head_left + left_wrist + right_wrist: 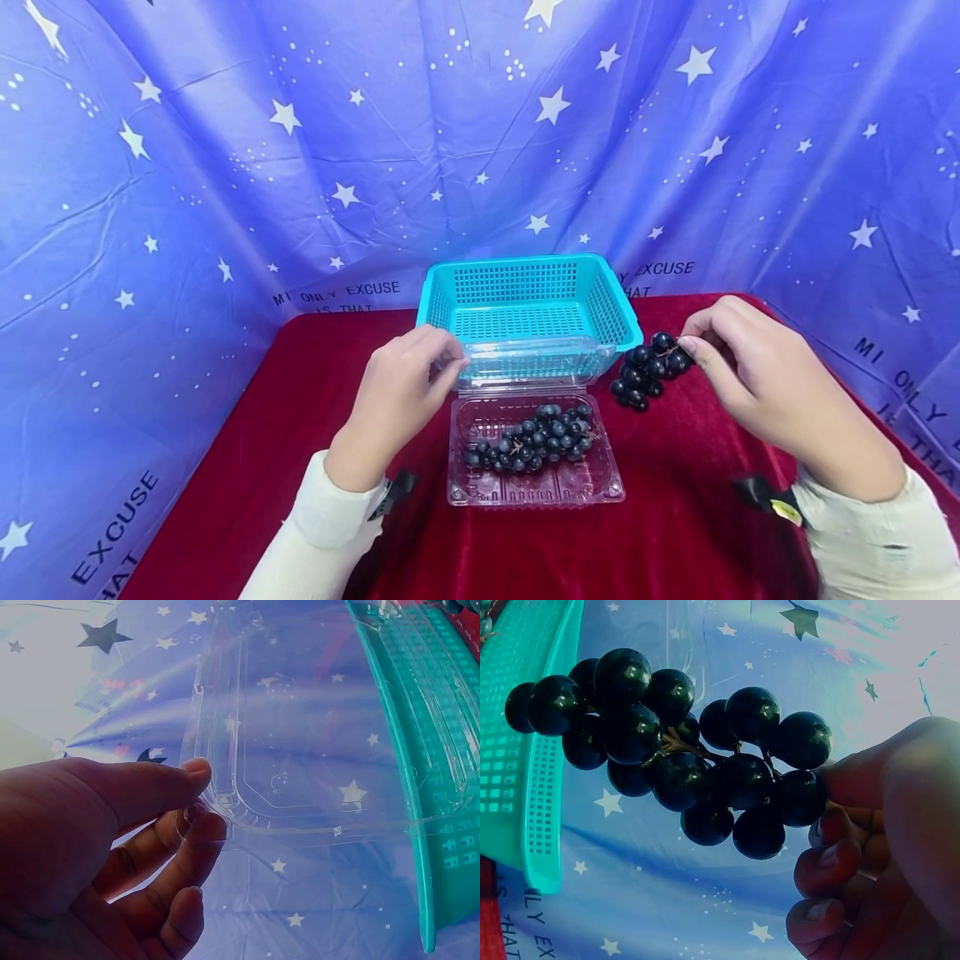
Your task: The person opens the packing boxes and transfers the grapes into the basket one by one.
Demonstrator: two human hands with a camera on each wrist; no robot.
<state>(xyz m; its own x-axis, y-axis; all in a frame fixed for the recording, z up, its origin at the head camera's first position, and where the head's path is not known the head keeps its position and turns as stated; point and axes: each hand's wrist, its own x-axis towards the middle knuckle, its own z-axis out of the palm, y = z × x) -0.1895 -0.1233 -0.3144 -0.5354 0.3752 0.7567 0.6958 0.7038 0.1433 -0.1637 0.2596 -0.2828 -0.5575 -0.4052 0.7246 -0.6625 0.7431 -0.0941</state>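
Note:
A clear plastic clamshell box (pixel 536 493) stands open on the red cloth, with a bunch of dark grapes (pixel 536 440) lying in its base. My left hand (pixel 408 383) pinches the corner of its raised lid (pixel 240 814) between thumb and fingers. Held up to the right of the box is a smaller bunch of black grapes (pixel 648 371). My right hand (pixel 765 375) pinches that bunch at its stem end, and the grapes hang out toward the left. In the right wrist view the same bunch (pixel 682 780) shows close up, shiny and round.
Behind the clamshell box sits a turquoise plastic basket (pixel 517 271) with slotted walls; the lid overlaps its front side. Dark red cloth (pixel 300 417) covers the table. A blue curtain (pixel 420 150) with white stars and lettering surrounds the table at the back and sides.

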